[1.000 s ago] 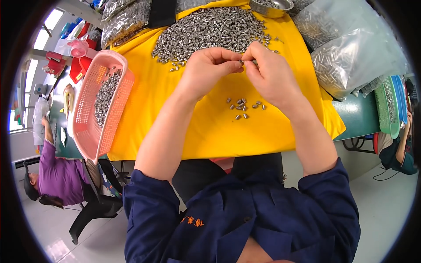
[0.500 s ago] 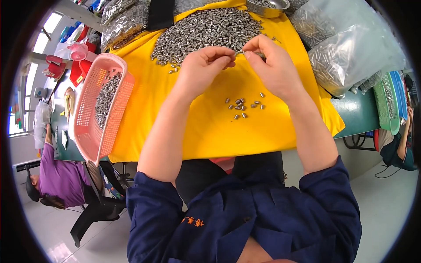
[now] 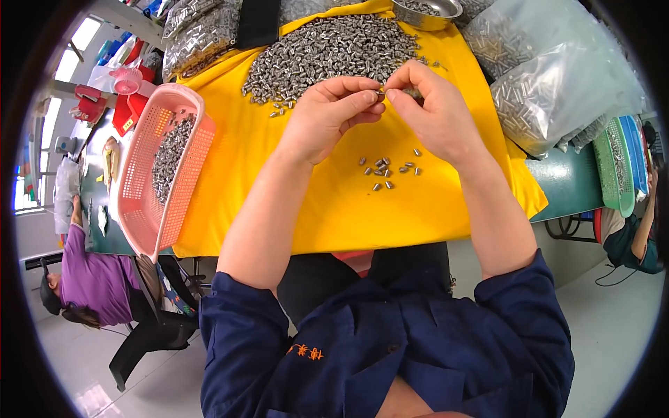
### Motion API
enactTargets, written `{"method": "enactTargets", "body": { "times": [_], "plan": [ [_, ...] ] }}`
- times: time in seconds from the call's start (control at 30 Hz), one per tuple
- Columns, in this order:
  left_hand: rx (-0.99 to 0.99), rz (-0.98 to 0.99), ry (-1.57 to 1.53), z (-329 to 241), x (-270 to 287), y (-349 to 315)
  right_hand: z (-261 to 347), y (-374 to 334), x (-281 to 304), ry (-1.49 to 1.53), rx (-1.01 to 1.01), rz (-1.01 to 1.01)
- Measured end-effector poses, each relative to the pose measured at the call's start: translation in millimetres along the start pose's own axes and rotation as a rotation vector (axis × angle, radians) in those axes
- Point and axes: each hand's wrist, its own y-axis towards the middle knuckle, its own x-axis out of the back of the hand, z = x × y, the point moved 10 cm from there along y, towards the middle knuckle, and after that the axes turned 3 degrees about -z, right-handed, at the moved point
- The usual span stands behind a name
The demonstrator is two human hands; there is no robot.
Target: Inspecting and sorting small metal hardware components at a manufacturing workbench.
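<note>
My left hand (image 3: 333, 117) and my right hand (image 3: 437, 115) meet fingertip to fingertip above the yellow cloth (image 3: 300, 216). Pinched between them is a tiny metal piece (image 3: 381, 92), mostly covered by fingers. Something grey, like more small metal cylinders, shows in the curl of my right fingers. Just beyond the hands spreads a large heap of small silver metal cylinders (image 3: 327, 52). Nearer to me, below the hands, several loose metal cylinders (image 3: 380, 164) lie scattered on the cloth.
A pink perforated basket (image 3: 182, 202) with metal cylinders stands at left. Clear bags of metal parts (image 3: 536, 97) lie at right, near a steel bowl (image 3: 449, 17) and a green basket (image 3: 617, 174). One person (image 3: 104, 279) works at left, another (image 3: 631, 237) at right.
My left hand has moved slightly right, so its fingertips now meet those of my right hand at the small piece. The loose cylinders on the cloth lie as before.
</note>
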Motion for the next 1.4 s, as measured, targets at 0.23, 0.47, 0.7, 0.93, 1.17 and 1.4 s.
{"method": "enactTargets", "body": {
  "times": [0.23, 0.47, 0.7, 0.93, 1.17, 1.4],
  "plan": [
    [-0.09, -0.108, 0.196, -6, 2, 2, 20, -5, 0, -0.227, 0.187, -0.104],
    [-0.13, -0.063, 0.171, -9, 1, 1, 15, -3, 0, -0.082, 0.112, -0.048],
    [-0.125, -0.055, 0.091, -13, 9, 2, 8, -1, 9, -0.018, 0.052, -0.074],
    [-0.131, -0.005, 0.103, -14, -2, -2, 12, -3, 3, -0.025, 0.032, -0.023],
    [-0.12, -0.029, 0.144, -12, -1, -2, 10, -3, 8, -0.006, 0.019, -0.06],
    [-0.12, -0.024, 0.207, -13, -2, -2, 18, -4, 3, -0.096, 0.083, -0.015]
  ]
}}
